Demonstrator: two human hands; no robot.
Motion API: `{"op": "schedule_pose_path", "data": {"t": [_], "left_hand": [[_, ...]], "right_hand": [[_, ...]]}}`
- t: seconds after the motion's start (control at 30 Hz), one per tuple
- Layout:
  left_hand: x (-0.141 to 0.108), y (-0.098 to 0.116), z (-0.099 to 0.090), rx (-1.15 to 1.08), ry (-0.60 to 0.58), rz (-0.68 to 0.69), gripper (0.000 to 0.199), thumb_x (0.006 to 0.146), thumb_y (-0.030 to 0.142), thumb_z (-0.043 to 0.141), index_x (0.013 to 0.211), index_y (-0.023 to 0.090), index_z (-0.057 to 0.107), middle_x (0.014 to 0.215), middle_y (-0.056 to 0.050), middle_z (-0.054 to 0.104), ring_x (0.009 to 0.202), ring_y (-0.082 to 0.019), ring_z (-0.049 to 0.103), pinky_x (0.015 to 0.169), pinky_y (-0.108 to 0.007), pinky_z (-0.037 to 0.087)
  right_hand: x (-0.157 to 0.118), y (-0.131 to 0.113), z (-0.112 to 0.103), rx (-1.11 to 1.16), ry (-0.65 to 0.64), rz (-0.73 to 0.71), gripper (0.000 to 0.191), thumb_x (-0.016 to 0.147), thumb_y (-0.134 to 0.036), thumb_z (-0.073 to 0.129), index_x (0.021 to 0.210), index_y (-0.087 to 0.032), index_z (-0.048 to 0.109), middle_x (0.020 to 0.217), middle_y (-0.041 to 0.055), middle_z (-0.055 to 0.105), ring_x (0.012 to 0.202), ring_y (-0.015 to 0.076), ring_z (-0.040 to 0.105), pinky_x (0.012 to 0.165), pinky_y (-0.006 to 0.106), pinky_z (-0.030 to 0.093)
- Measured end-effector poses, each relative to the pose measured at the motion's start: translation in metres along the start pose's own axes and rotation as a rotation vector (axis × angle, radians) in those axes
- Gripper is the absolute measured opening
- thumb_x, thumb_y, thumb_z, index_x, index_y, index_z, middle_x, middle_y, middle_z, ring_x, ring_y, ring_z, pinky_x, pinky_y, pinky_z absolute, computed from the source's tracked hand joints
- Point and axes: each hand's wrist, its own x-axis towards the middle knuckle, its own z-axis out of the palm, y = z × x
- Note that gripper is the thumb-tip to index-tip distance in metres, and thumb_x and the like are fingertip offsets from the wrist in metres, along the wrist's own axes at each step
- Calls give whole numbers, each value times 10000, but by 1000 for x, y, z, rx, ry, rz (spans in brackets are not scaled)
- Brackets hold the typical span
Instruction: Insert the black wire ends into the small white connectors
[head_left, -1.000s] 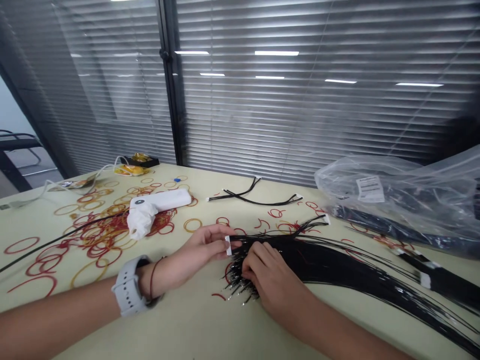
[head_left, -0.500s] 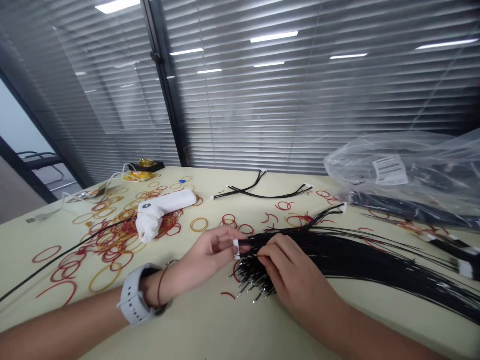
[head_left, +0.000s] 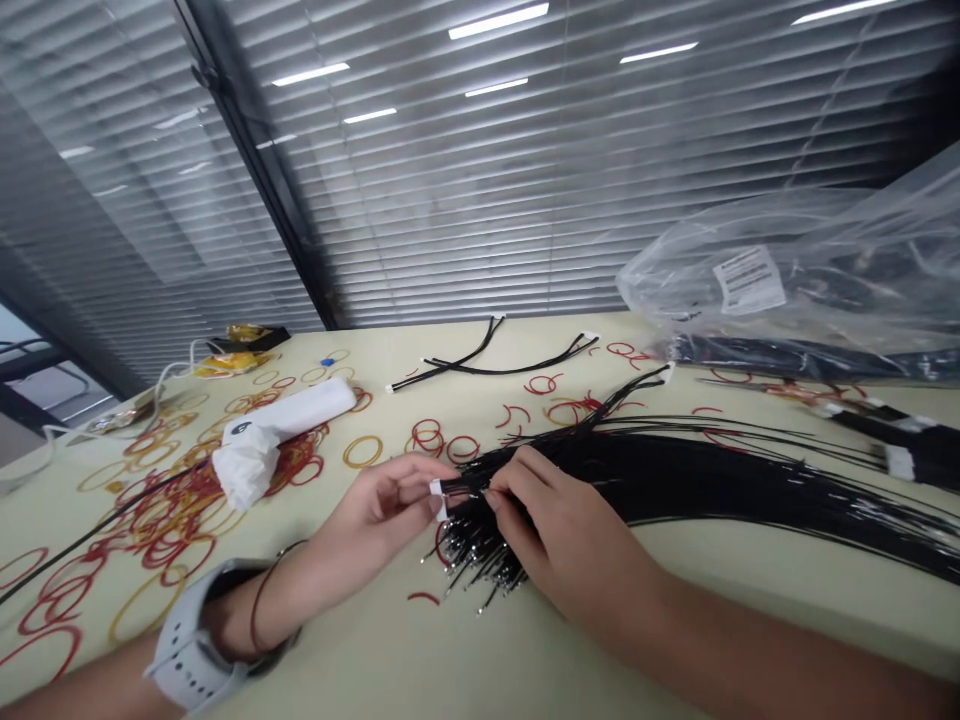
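Between the thumb and fingers of my left hand [head_left: 394,505] is a small white connector [head_left: 439,499], with black wires running from its right side. My right hand [head_left: 551,520] is closed in a pinch just right of the connector, on a thin black wire [head_left: 480,493] with a metal tip. Beneath both hands lies a thick bundle of black wires [head_left: 690,480]; its metal-tipped ends fan out below my right hand, and its length stretches off to the right. Behind the bundle, a wired white connector [head_left: 667,373] rests on the strands.
Finished-looking black cables [head_left: 480,364] lie toward the back of the table. Red and yellow rubber bands [head_left: 157,500] are scattered at left around a white handheld device [head_left: 300,415]. A clear plastic bag [head_left: 697,260] and more black cables [head_left: 930,450] are at right.
The whole view has turned and tilted slightly, shifting everything left. My left hand keeps the connector, and my right hand stays pinched beside it with the wire.
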Motion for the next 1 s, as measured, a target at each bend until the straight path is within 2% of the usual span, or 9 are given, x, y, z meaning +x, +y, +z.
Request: {"op": "schedule_pose_path", "data": {"t": [0.17, 0.5, 0.77, 1.0], "left_hand": [[1, -1, -1, 15, -1, -6, 117, 763, 196, 548, 877, 168, 551, 733, -15, 641, 655, -83, 570, 596, -162, 424], [0, 2, 0, 6, 35, -29, 154, 763, 175, 555, 917, 158, 555, 843, -28, 651, 737, -76, 572, 650, -143, 423], [1, 1, -1, 5, -13, -43, 140, 763, 205, 551, 890, 146, 547, 775, -27, 629, 621, -84, 548, 576, -177, 430], [0, 1, 0, 5, -26, -61, 149, 772, 196, 542, 911, 140, 542, 835, -49, 644, 693, -101, 579, 607, -184, 456]], "right_hand": [[-1, -1, -1, -5, -6, -2, 242, 837, -190, 302, 695, -146, 493, 693, 35, 458, 572, 105, 437, 509, 240, 352], [-1, 0, 0, 3, -24, -17, 238, 829, -187, 309, 711, -136, 509, 702, 42, 469, 597, 114, 451, 530, 253, 354], [-2, -1, -1, 35, 28, -37, 244, 827, -180, 311, 704, -132, 517, 689, 42, 467, 571, 102, 433, 512, 234, 352], [-1, -2, -5, 89, 20, -6, 227, 823, -180, 329, 719, -125, 523, 711, 39, 470, 563, 96, 421, 497, 226, 345]]}}
